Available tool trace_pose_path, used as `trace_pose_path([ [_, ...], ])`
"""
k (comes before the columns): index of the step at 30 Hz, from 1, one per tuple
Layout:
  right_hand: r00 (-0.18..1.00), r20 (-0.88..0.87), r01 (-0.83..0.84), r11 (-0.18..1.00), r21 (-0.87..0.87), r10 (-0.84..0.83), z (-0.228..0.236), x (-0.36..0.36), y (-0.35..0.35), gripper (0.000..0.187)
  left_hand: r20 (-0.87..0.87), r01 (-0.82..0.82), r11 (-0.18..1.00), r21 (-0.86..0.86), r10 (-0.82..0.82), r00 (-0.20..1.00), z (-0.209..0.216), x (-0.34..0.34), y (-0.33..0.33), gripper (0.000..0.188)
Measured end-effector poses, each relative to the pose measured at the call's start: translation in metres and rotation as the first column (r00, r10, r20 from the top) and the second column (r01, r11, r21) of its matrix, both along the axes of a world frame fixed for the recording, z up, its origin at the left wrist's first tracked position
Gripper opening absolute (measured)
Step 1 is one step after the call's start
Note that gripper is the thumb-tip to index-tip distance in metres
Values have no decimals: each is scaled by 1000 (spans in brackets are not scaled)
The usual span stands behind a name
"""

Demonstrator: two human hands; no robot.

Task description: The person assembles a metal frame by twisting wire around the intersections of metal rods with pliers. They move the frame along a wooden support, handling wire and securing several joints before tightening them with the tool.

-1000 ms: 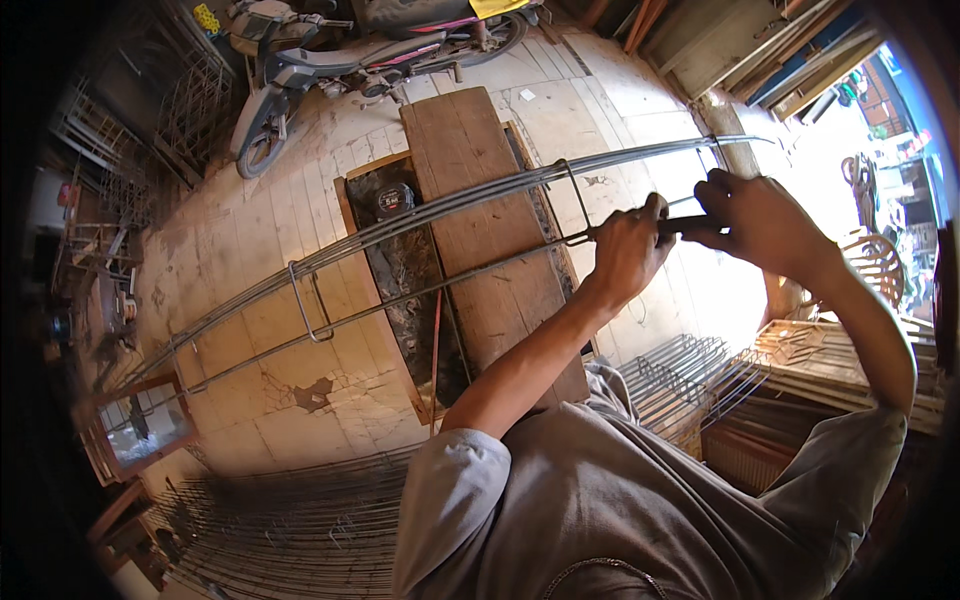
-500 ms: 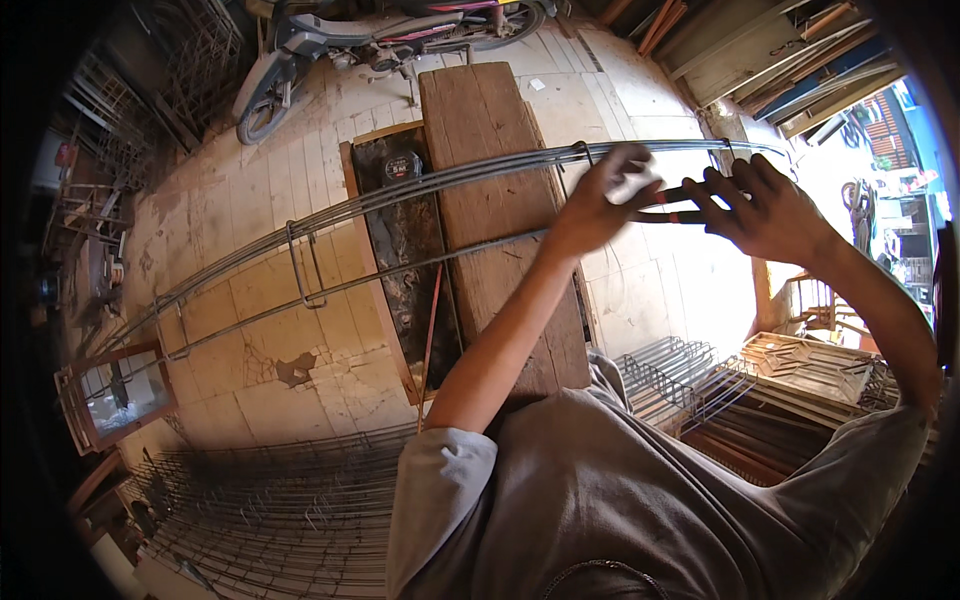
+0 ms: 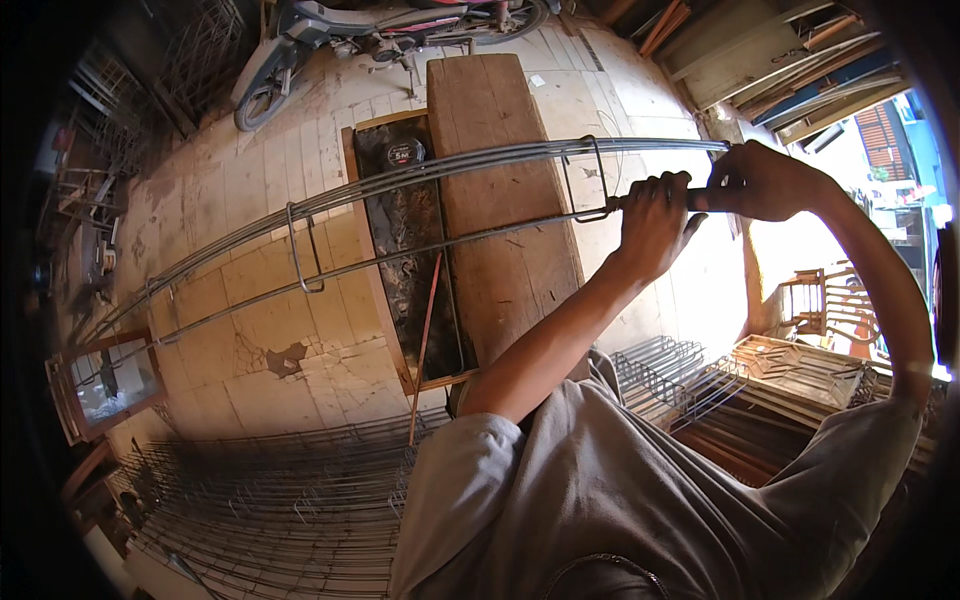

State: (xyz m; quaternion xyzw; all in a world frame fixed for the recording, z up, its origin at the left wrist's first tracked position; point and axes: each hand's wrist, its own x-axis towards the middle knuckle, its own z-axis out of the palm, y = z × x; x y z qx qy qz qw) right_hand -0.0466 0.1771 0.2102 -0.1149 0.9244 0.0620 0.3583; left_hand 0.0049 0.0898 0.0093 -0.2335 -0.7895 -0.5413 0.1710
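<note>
My left hand (image 3: 655, 225) is closed round dark long-handled pliers (image 3: 702, 198), just behind their head. The head meets the lower steel rod (image 3: 490, 232) at the corner of a rectangular wire stirrup (image 3: 603, 172). To the right, my right hand (image 3: 768, 182) is closed on the handle end, its fingers partly in shadow. A bundle of long steel rods (image 3: 470, 161) runs above the lower rod, passing through the stirrup. Another stirrup (image 3: 294, 245) hangs on the rods farther left. The jaws are too small to make out.
A thick wooden plank (image 3: 485, 110) lies under the rods, beside a dark wood-framed tray (image 3: 400, 300) with a round tape measure (image 3: 404, 152) on it. Finished wire cages (image 3: 270, 500) are stacked at the lower left. A motorcycle (image 3: 330, 35) stands at the far side.
My left hand has moved right and down onto the pliers. The two handles, apart before, are now together. My right hand is a little higher, and the pliers' head reaches the stirrup corner.
</note>
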Motion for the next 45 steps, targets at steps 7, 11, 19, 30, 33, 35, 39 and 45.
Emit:
trace_pose_path([
  [7,549,-208,-549,537,640,810,-18,63,8,40,74,64,989,132,-74,995,4,-11,-5,22],
  [11,-35,-326,-643,228,731,945,-21,57,27,45,140,190,954,232,-226,964,5,-18,-23,28],
  [19,-8,-447,-733,299,611,894,-27,50,29,36,117,393,858,330,-451,885,9,-21,-40,27],
  [30,732,-294,-506,780,369,614,-16,53,1,38,27,438,888,137,-446,895,9,-19,-62,86],
  [33,1000,0,6,999,-46,-6,-10,32,10,44,-23,322,944,-67,-324,946,14,-5,-50,79],
  [35,998,54,36,995,-92,-31,-17,25,23,52,-37,288,944,-163,-298,954,8,1,-30,73],
  [39,988,-51,-141,984,106,147,-13,56,3,47,25,245,969,-26,-245,969,-6,0,-12,39],
  [45,-13,-453,-590,359,724,892,-31,89,37,37,4,279,958,-66,-279,960,6,-7,-21,34],
])
